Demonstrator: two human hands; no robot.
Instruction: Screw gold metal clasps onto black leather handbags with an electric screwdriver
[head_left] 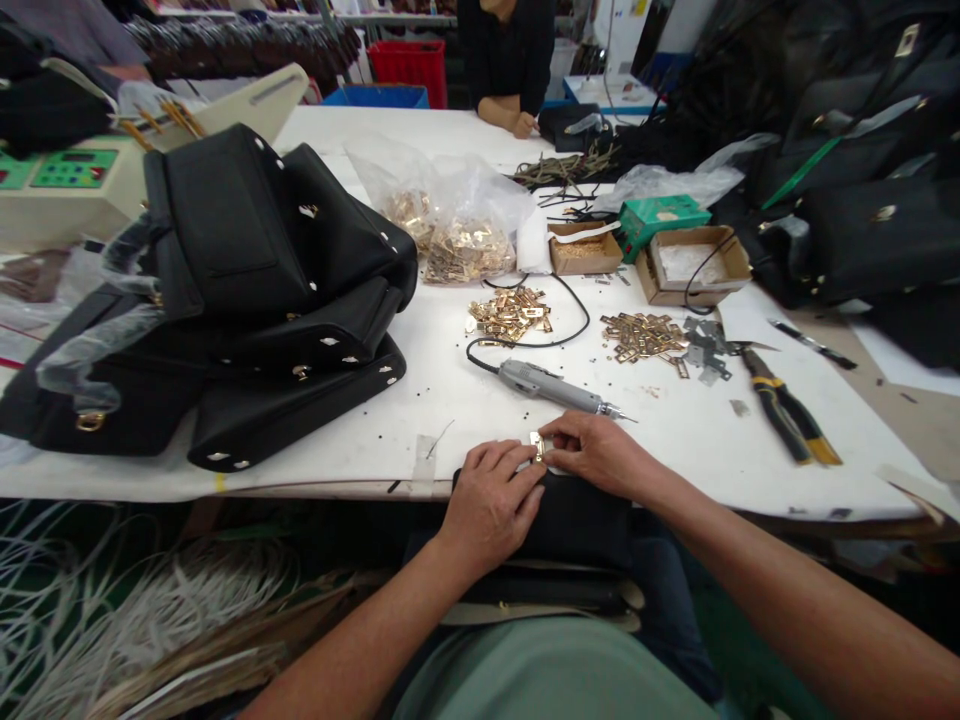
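A black bag [581, 520] lies in my lap against the table's front edge. At its upper edge sits a small gold clasp [538, 446], with my two hands meeting around it. My right hand [592, 452] pinches the clasp from the right between thumb and fingers. From the left, my left hand [491, 500] presses on the bag, its curled fingers touching the bag's edge beside the clasp. A grey electric screwdriver [551, 386] rests on the table just beyond my hands, its bit pointing right and its black cord running back.
Gold fittings [510, 315], brass-coloured plates [643, 338] and grey metal plates [705, 348] lie in piles. Pliers [791, 410] rest at right, stacked black bags [300, 270] at left. Behind are a plastic bag of fittings [469, 240], small cardboard boxes [585, 252] and a leaning person [506, 60].
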